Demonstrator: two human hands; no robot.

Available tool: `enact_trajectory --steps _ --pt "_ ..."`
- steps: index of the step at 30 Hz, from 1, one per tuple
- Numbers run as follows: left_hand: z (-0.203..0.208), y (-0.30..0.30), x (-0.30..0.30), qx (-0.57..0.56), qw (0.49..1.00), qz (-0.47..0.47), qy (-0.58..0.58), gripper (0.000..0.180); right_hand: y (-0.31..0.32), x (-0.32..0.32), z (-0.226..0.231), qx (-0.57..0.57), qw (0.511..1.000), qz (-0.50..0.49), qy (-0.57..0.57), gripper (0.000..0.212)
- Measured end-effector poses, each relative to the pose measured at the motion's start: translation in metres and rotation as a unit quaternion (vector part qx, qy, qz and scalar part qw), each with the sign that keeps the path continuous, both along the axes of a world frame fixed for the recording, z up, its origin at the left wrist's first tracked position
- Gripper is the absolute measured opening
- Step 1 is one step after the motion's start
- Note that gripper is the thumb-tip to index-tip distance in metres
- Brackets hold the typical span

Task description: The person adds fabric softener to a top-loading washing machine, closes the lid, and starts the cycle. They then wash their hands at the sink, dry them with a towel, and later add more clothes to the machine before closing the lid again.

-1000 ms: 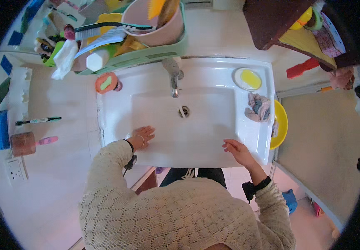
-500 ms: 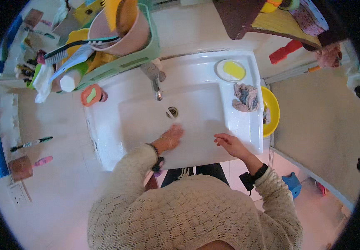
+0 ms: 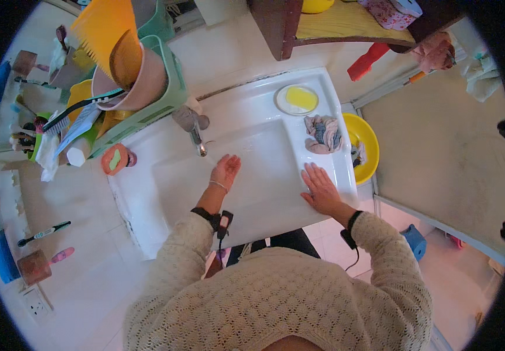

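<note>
Over the basin of the white sink (image 3: 164, 205), my left hand (image 3: 225, 171) is turned partly palm up, with fingers loosely curved and nothing in it. It is just below and to the right of the faucet (image 3: 198, 140), and the drain does not show. My right hand (image 3: 322, 192) lies on the sink's right rim with its fingers stretched out and spread, holding nothing. Beyond its fingertips is a crumpled cloth (image 3: 323, 135). A yellow bar of soap (image 3: 301, 98) sits in a white dish farther back on the rim.
A yellow bowl (image 3: 370, 149) stands right of the sink. At the back left, a green basket (image 3: 173, 82) holds a pink cup (image 3: 152, 79) and several brushes and tubes. An orange soap dish (image 3: 113, 161) is on the left rim. A dark wooden shelf (image 3: 273, 26) overhangs the back right.
The view has shifted. My left hand has moved from low in the basin up toward the faucet, its palm turning upward. My right hand has moved onto the right rim and flattened, fingers spread.
</note>
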State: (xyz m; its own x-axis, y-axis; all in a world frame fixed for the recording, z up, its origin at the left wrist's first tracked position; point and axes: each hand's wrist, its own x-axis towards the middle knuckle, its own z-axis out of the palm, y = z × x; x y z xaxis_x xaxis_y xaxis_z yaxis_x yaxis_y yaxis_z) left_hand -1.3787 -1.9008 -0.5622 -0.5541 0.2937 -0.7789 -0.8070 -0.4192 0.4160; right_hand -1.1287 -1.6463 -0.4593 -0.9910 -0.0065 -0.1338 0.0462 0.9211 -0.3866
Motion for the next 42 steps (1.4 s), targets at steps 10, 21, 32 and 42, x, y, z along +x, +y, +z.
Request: enact_trajectory --steps 10,21,32,42 --pt "0.022 -0.061 -0.017 0.267 0.948 0.170 0.037 0.018 -0.149 -0.203 -0.024 -0.657 0.706 -0.157 -0.213 0.055" --pt "0.084 -0.049 -0.007 -0.051 0.991 0.085 -0.088 0.056 -0.199 -0.267 -0.056 -0.524 0.821 -0.171 -0.152 0.038" --pt "0.042 0.011 -0.011 0.365 0.923 0.120 -0.033 0.031 -0.177 -0.212 -0.070 -0.577 0.791 -0.150 0.138 0.023" --pt "0.044 -0.008 -0.026 0.126 0.971 0.134 -0.150 0.023 -0.105 -0.211 0.018 -0.188 0.967 0.068 0.158 0.043"
